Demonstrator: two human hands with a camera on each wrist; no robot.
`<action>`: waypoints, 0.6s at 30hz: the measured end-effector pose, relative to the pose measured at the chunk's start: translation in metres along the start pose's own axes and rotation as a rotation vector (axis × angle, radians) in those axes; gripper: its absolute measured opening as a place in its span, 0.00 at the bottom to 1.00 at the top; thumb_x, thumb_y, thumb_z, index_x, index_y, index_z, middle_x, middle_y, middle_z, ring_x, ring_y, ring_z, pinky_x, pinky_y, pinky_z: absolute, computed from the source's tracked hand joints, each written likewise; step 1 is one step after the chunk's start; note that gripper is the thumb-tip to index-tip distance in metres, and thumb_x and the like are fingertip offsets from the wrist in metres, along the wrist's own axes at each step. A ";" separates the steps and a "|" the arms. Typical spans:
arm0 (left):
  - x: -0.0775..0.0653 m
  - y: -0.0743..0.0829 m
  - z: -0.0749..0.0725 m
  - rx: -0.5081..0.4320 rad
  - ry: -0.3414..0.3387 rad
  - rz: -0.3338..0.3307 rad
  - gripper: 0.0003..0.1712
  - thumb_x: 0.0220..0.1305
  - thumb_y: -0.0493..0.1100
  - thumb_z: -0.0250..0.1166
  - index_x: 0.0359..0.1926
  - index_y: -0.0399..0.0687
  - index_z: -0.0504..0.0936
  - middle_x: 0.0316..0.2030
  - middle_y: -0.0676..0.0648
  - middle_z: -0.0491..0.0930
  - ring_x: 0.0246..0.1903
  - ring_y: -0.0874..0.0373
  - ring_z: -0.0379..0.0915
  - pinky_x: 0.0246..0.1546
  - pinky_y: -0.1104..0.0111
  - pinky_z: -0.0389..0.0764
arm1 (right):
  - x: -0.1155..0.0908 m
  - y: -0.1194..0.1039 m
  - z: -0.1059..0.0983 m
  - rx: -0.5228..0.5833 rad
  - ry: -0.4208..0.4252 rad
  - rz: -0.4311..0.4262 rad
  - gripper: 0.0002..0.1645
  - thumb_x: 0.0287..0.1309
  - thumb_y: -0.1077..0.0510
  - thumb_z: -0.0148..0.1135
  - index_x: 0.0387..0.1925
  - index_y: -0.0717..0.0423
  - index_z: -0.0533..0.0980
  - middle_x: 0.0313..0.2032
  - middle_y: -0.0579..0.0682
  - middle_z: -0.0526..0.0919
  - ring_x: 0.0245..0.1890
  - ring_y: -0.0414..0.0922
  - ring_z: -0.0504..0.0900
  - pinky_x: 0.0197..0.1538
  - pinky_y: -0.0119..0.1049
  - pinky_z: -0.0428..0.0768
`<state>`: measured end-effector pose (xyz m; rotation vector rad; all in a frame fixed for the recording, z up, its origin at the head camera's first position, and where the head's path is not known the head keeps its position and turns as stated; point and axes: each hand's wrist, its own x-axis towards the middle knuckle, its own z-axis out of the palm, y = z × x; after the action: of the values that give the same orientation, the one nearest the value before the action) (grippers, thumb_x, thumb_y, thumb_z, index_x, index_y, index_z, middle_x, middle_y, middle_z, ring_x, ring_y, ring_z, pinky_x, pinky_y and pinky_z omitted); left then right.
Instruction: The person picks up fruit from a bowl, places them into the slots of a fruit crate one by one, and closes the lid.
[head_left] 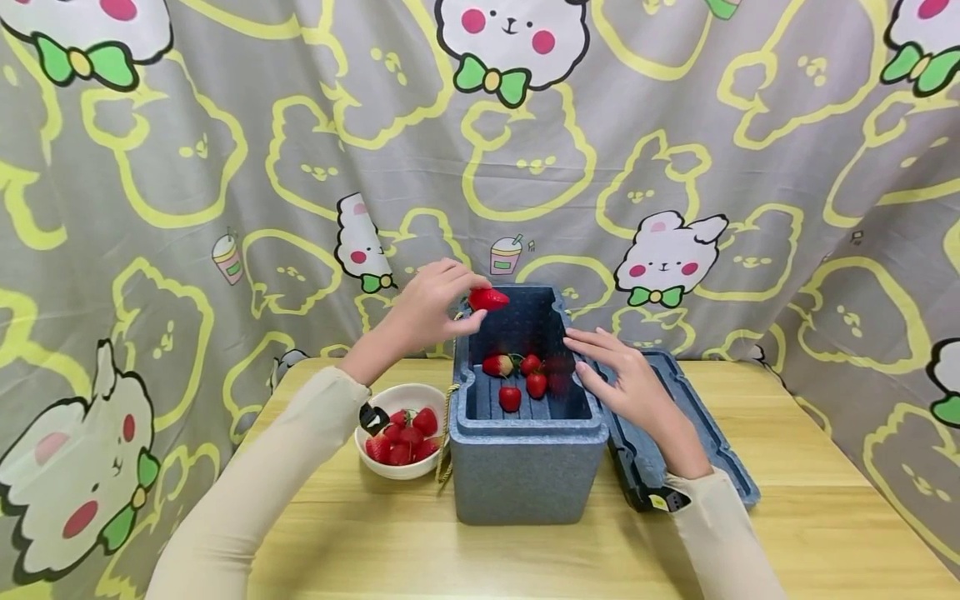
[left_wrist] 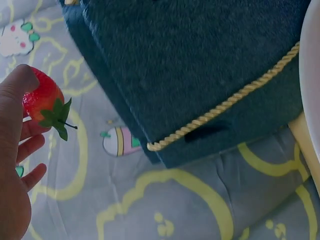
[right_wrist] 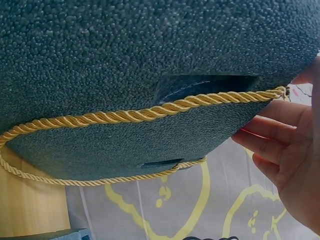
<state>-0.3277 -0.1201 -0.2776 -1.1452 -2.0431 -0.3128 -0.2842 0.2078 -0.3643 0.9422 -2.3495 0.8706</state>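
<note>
My left hand (head_left: 438, 304) pinches a strawberry (head_left: 489, 299) between thumb and fingers, above the far left part of a grey-blue foam box (head_left: 528, 479). In the left wrist view that strawberry (left_wrist: 44, 100) shows its green leaves and stem. Several strawberries (head_left: 510, 398) lie on the ribbed floor of the box, and a blurred red patch shows near its right wall. My right hand (head_left: 626, 383) rests on the box's right rim with its fingers stretched out. From the right wrist, the fingers (right_wrist: 270, 140) appear against the box's outer side.
Left of the box stands a white bowl (head_left: 405, 472) with several strawberries. A gold rope (right_wrist: 150, 114) hangs along the box's sides. The box's lid (head_left: 693, 417) lies on the wooden table (head_left: 337, 550) at the right. A patterned curtain (head_left: 420, 150) hangs behind.
</note>
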 end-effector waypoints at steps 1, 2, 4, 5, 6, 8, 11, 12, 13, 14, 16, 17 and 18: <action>0.002 0.002 0.002 -0.005 -0.006 0.010 0.17 0.61 0.46 0.68 0.48 0.43 0.85 0.42 0.46 0.86 0.46 0.50 0.77 0.50 0.58 0.78 | 0.000 0.000 0.000 0.001 0.000 0.001 0.23 0.68 0.58 0.61 0.63 0.55 0.79 0.66 0.53 0.78 0.72 0.58 0.70 0.75 0.57 0.62; 0.004 0.004 0.005 -0.009 -0.010 0.019 0.17 0.61 0.46 0.68 0.48 0.43 0.86 0.42 0.46 0.86 0.46 0.50 0.77 0.51 0.58 0.78 | 0.000 0.000 0.000 0.000 -0.001 0.003 0.23 0.68 0.58 0.61 0.63 0.55 0.79 0.66 0.53 0.78 0.72 0.58 0.70 0.75 0.58 0.62; 0.006 0.006 0.010 -0.017 -0.014 0.036 0.17 0.61 0.46 0.68 0.48 0.43 0.86 0.43 0.46 0.86 0.46 0.50 0.77 0.51 0.58 0.78 | 0.000 -0.001 -0.001 0.000 -0.004 0.006 0.23 0.68 0.58 0.61 0.63 0.55 0.79 0.66 0.53 0.78 0.72 0.58 0.69 0.74 0.59 0.62; 0.007 0.007 0.013 -0.017 -0.014 0.045 0.16 0.61 0.46 0.68 0.48 0.43 0.86 0.42 0.46 0.86 0.46 0.50 0.77 0.51 0.58 0.78 | 0.000 -0.001 -0.001 0.001 -0.005 0.008 0.23 0.68 0.58 0.61 0.63 0.56 0.79 0.66 0.53 0.78 0.72 0.58 0.69 0.74 0.60 0.62; 0.008 0.008 0.016 -0.019 -0.015 0.053 0.16 0.61 0.46 0.68 0.47 0.43 0.86 0.42 0.47 0.86 0.45 0.50 0.77 0.52 0.58 0.78 | 0.000 -0.001 -0.001 0.002 -0.006 0.010 0.23 0.68 0.58 0.61 0.63 0.56 0.79 0.66 0.53 0.78 0.72 0.58 0.69 0.74 0.60 0.62; 0.010 0.010 0.021 -0.020 -0.017 0.065 0.16 0.61 0.46 0.69 0.47 0.43 0.86 0.41 0.47 0.86 0.45 0.51 0.77 0.51 0.59 0.78 | 0.000 -0.001 -0.001 0.003 -0.010 0.017 0.23 0.68 0.58 0.61 0.63 0.55 0.79 0.67 0.53 0.78 0.73 0.59 0.68 0.74 0.61 0.62; 0.011 0.014 0.029 -0.016 -0.023 0.078 0.16 0.61 0.46 0.70 0.47 0.43 0.86 0.40 0.47 0.85 0.45 0.51 0.77 0.52 0.60 0.78 | 0.000 -0.001 -0.001 0.004 -0.006 0.013 0.23 0.68 0.58 0.61 0.63 0.56 0.79 0.66 0.53 0.78 0.72 0.58 0.69 0.73 0.61 0.62; 0.011 0.016 0.032 -0.014 -0.026 0.079 0.16 0.61 0.46 0.70 0.47 0.43 0.85 0.40 0.47 0.85 0.46 0.51 0.77 0.52 0.61 0.78 | 0.000 -0.001 -0.001 0.004 -0.003 0.007 0.23 0.68 0.58 0.61 0.63 0.57 0.79 0.66 0.54 0.78 0.72 0.58 0.70 0.73 0.61 0.62; 0.010 0.017 0.035 -0.011 -0.028 0.081 0.16 0.61 0.46 0.70 0.47 0.44 0.85 0.41 0.47 0.85 0.46 0.51 0.77 0.52 0.61 0.78 | 0.001 -0.001 -0.001 0.003 -0.001 0.003 0.23 0.68 0.59 0.61 0.63 0.57 0.79 0.66 0.54 0.78 0.71 0.58 0.70 0.73 0.61 0.62; 0.010 0.018 0.037 -0.005 -0.034 0.082 0.16 0.61 0.47 0.70 0.47 0.44 0.85 0.41 0.47 0.85 0.47 0.51 0.77 0.53 0.61 0.78 | 0.001 -0.001 0.000 0.003 0.002 -0.001 0.23 0.68 0.59 0.61 0.63 0.57 0.79 0.66 0.54 0.78 0.71 0.58 0.71 0.73 0.61 0.62; 0.008 0.020 0.042 0.011 -0.046 0.087 0.17 0.61 0.47 0.71 0.48 0.44 0.85 0.41 0.48 0.85 0.47 0.51 0.77 0.53 0.61 0.78 | 0.001 -0.001 0.000 0.006 0.004 -0.005 0.23 0.68 0.59 0.61 0.63 0.56 0.79 0.66 0.54 0.78 0.70 0.57 0.71 0.73 0.61 0.62; 0.007 0.020 0.044 0.018 -0.053 0.091 0.17 0.61 0.47 0.71 0.48 0.44 0.86 0.41 0.48 0.85 0.48 0.52 0.77 0.54 0.61 0.78 | 0.001 -0.001 0.000 0.007 0.003 -0.005 0.23 0.68 0.59 0.61 0.63 0.56 0.79 0.66 0.54 0.78 0.70 0.57 0.71 0.73 0.61 0.62; 0.005 0.021 0.045 0.026 -0.058 0.093 0.17 0.61 0.47 0.71 0.48 0.45 0.86 0.42 0.48 0.85 0.47 0.52 0.77 0.54 0.61 0.78 | 0.001 -0.001 0.000 0.008 0.001 -0.005 0.23 0.68 0.59 0.61 0.63 0.56 0.79 0.66 0.54 0.78 0.71 0.58 0.71 0.73 0.61 0.62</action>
<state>-0.3349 -0.0804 -0.3077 -1.2420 -2.0311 -0.2092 -0.2841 0.2069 -0.3635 0.9496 -2.3432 0.8798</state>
